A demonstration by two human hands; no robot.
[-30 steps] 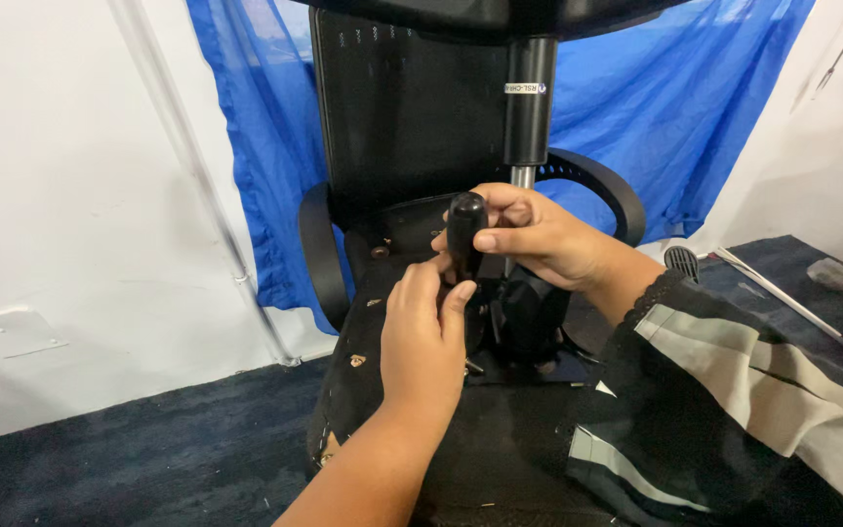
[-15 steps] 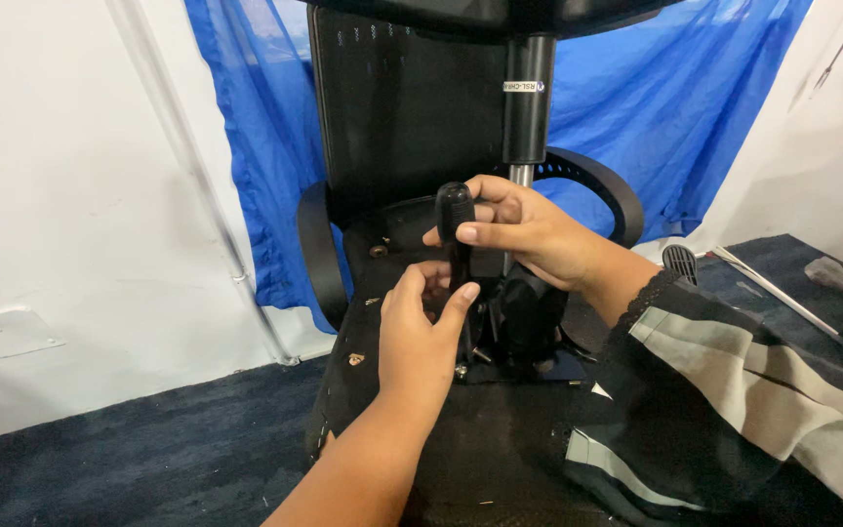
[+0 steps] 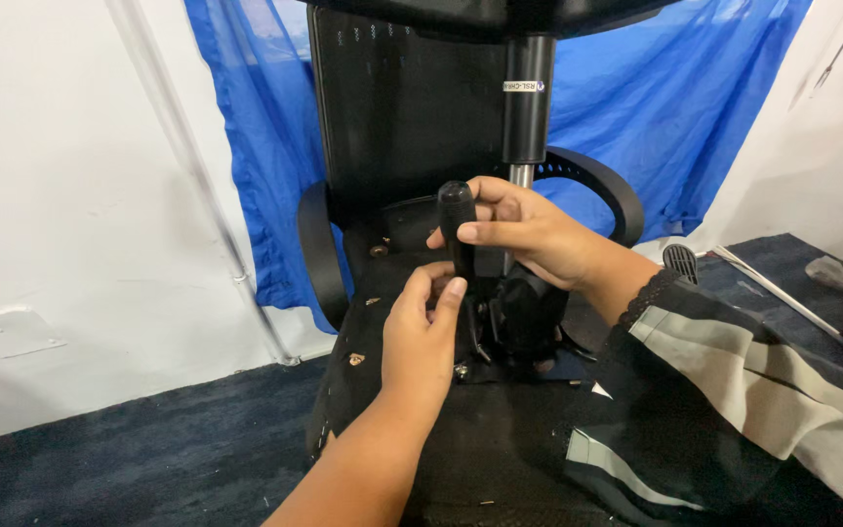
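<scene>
Left hand: we see our left hand [image 3: 420, 337] reaching up from the lower middle of the view on a bare forearm, palm turned away from us, fingers curled toward the foot of the black handle, thumb tip pressed against its shaft.
Right hand: our right hand [image 3: 524, 234] comes in from the right out of a dark striped sleeve [image 3: 734, 390], wrist bent, fingers and thumb wrapped tight on the upper part of the handle.
Grip: both hands are closed on the one tool, right above, left below, nearly touching each other.
Handle: one black handle [image 3: 457, 220] with a rounded top stands nearly upright, just left of the chrome gas cylinder; its lower end drops behind our left fingers, so we cannot tell its tip.
Where it sits: over the black mechanism plate [image 3: 519, 317] on the underside of the seat.
Chair: one black office chair [image 3: 392, 117] lies tipped over, seat underside facing us, backrest rising behind.
Cylinder: one gas cylinder [image 3: 528, 107], black sleeve above, a short chrome stretch below, touching our right fingers.
Armrests: two curved black armrests, one to the left [image 3: 316, 254], one to the right [image 3: 602, 185].
Screws: two small brass-coloured fittings [image 3: 379, 251] show on the seat underside.
Backdrop: one blue sheet [image 3: 675, 107] hangs behind, against a white wall [image 3: 60, 195].
Floor: dark carpet [image 3: 129, 459].
</scene>
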